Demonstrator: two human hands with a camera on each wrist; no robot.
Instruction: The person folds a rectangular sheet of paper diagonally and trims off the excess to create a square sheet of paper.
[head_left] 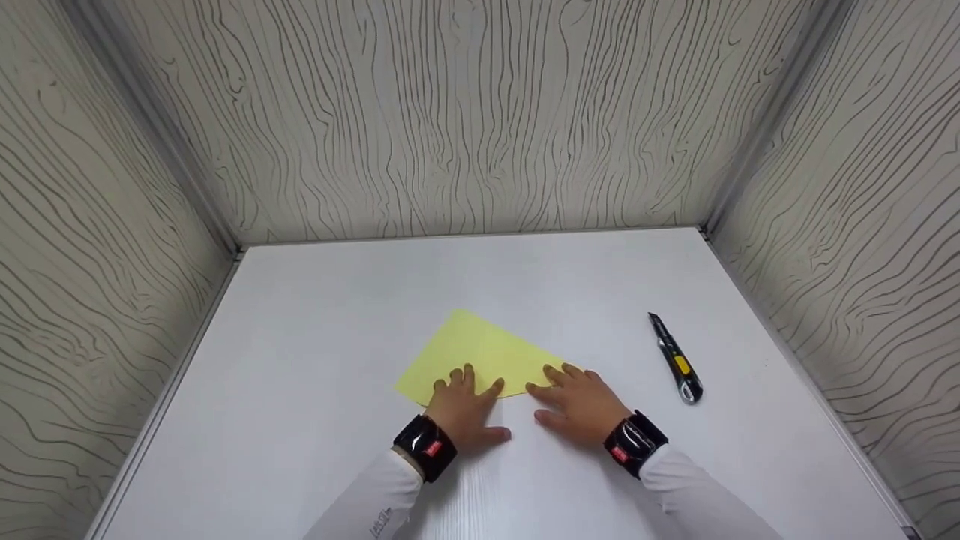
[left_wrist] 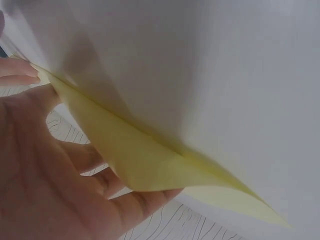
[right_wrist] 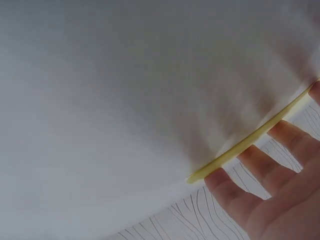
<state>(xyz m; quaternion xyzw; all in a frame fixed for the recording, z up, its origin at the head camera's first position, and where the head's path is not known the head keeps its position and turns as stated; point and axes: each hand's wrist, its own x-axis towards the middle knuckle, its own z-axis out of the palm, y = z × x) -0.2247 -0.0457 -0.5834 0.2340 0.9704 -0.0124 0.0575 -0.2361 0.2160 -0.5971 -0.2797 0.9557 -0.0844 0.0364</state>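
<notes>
A sheet of yellow paper (head_left: 480, 349), folded over, lies on the white table under both hands. Across its near left part my left hand (head_left: 461, 412) is spread, fingertips pressing on the paper. In the left wrist view the paper (left_wrist: 130, 145) bulges up off the table beside the fingers, with a loose layer showing at one end. Towards the right corner, the fingers of my right hand (head_left: 581, 405) rest spread on the paper. The right wrist view shows the folded paper edge (right_wrist: 245, 142) as a narrow strip under the fingertips. Both thumbs lie off the paper.
A black and yellow utility knife (head_left: 677, 360) lies to the right of the paper, beyond the right hand. The white table (head_left: 300, 315) is bounded by wood-grain patterned panels (head_left: 465, 120) at the back and both sides.
</notes>
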